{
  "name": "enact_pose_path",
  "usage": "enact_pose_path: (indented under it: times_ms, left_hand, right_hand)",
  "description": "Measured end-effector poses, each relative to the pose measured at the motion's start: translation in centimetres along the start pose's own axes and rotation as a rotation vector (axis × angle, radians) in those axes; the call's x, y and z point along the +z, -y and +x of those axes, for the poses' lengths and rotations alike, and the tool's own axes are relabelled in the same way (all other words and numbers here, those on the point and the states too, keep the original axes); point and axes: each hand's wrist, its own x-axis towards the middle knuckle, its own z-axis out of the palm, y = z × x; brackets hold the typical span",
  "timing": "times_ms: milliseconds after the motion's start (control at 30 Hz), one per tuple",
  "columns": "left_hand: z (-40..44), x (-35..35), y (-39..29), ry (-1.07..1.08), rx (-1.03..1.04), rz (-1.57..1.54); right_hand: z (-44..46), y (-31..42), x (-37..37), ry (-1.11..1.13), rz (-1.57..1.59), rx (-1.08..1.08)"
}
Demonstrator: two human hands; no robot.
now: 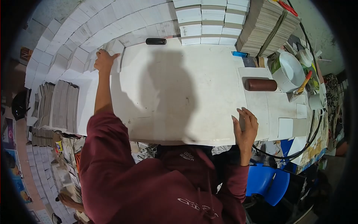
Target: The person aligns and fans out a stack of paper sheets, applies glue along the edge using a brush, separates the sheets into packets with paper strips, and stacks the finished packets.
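My left hand (pixel 104 60) reaches to the back left of the white table (pixel 164 123), against the stacked white blocks (pixel 80 56). Its thumb points out to the right; what its fingers touch, if anything, is hard to make out. Over the table's front right edge is my right hand (pixel 245 125), fingers apart and slightly curled, with nothing in it. A brown cylindrical object (pixel 261 84) lies beyond my right hand. At the back, a black object (pixel 156 41) lies near the wall of blocks.
Grey board stacks (pixel 64 106) stand at the left. White stacks (pixel 188 28) and a strapped grey stack (pixel 263 28) line the back. A blue cutter (pixel 239 54), a white tub (pixel 291 71) and a brush (pixel 304 84) are at the right. A blue chair (pixel 266 183) stands below.
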Motion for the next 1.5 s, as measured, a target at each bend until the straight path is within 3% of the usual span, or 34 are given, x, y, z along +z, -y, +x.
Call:
enact_pose_path:
  times_ms: [200,267,300,367,467,667,900,1033,1100,1133,1200,1300,1333,1400,1500]
  left_hand:
    - [0.6,5.6,2.1,0.021,-0.103,0.062]
    - [-3.3,5.3,1.2,-0.389,-0.058,0.089]
    - [-4.2,5.8,1.4,-0.396,-0.062,0.09]
    - [-5.8,9.1,2.0,-0.481,-0.371,-0.454]
    - [-5.2,13.9,1.5,-0.443,-0.431,-0.58]
    - [-1.4,14.0,-1.5,-0.317,-0.697,-0.537]
    - [-1.0,15.3,1.3,-0.284,-0.584,-0.632]
    - [-2.3,9.2,-1.4,-0.221,-0.591,-0.727]
    - [-2.8,4.7,-3.9,-0.608,-0.372,-0.632]
    - [-2.5,1.9,-5.7,-0.621,-0.367,-0.655]
    - [-1.5,-4.4,-9.6,-0.901,0.124,-0.839]
    - [-1.0,-15.7,-16.2,-0.798,0.526,-1.199]
    - [-0.1,-18.7,-17.5,-0.738,0.654,-1.117]
    - [2.3,-23.5,-20.3,-0.833,0.983,-0.732]
    - [3.7,-27.7,-25.0,-0.898,1.154,-0.525]
  right_hand:
    - [0.0,0.3,0.4,-0.028,-0.023,0.033]
    - [0.0,0.4,0.3,-0.037,-0.021,0.033]
    - [0.1,0.5,0.5,-0.049,-0.016,0.044]
    - [0.1,0.6,0.8,-0.054,-0.018,0.069]
    - [0.2,0.7,0.8,-0.056,-0.043,0.08]
    - [0.2,0.7,0.6,-0.069,-0.03,0.075]
    - [-0.2,0.8,0.3,-0.071,0.017,0.1]
    - [-0.2,-0.3,0.2,-0.119,0.021,-0.023]
    - [-0.3,-0.1,0.1,-0.085,0.036,-0.017]
    - [-0.4,-0.1,0.1,-0.094,0.042,-0.026]
    - [-0.4,-0.1,0.0,-0.11,0.06,-0.021]
    - [-0.5,0.0,-0.1,-0.102,0.085,-0.022]
    - [-0.4,0.0,-0.1,-0.097,0.085,-0.016]
    - [-0.5,-0.2,0.0,-0.097,0.095,-0.004]
    - [-0.5,-0.1,0.0,-0.097,0.095,0.01]
